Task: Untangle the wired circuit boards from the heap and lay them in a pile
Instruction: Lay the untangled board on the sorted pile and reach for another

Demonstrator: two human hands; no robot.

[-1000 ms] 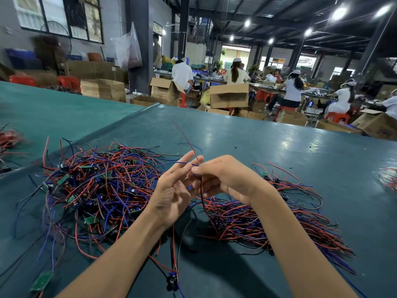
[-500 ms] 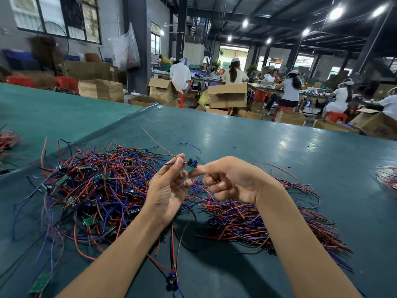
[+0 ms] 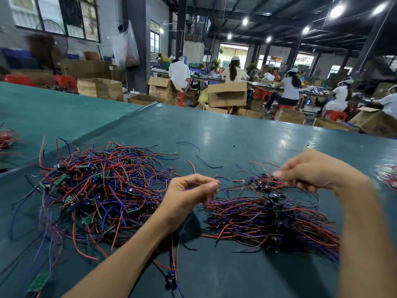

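Two hands are at work above the dark green matted surface (image 3: 214, 130). The left hand (image 3: 191, 196) has thumb and fingertips closed in a pinch on the leads of one small wired circuit board (image 3: 249, 182). The right hand (image 3: 315, 172) pinches the opposite leads. The board hangs stretched between them, blurred, just above the surface.

Judgement: the hands are held apart to draw the wires straight, so the unit will lie parallel with the others when set down.

The tangled heap of red, blue and black wires with green boards (image 3: 96, 186) sits at left, beside the left hand. The sorted pile of aligned wired boards (image 3: 275, 222) lies at right, below and between the hands — well placed for a short drop. One stray board with wires (image 3: 170, 278) lies near, between the forearms.

The surface is glossy and runs far to a straight edge. Beyond it are open cardboard boxes (image 3: 227, 93), red plastic stools (image 3: 333, 115) and seated workers (image 3: 290, 87) in a row — all under bright ceiling lamps (image 3: 337, 11).
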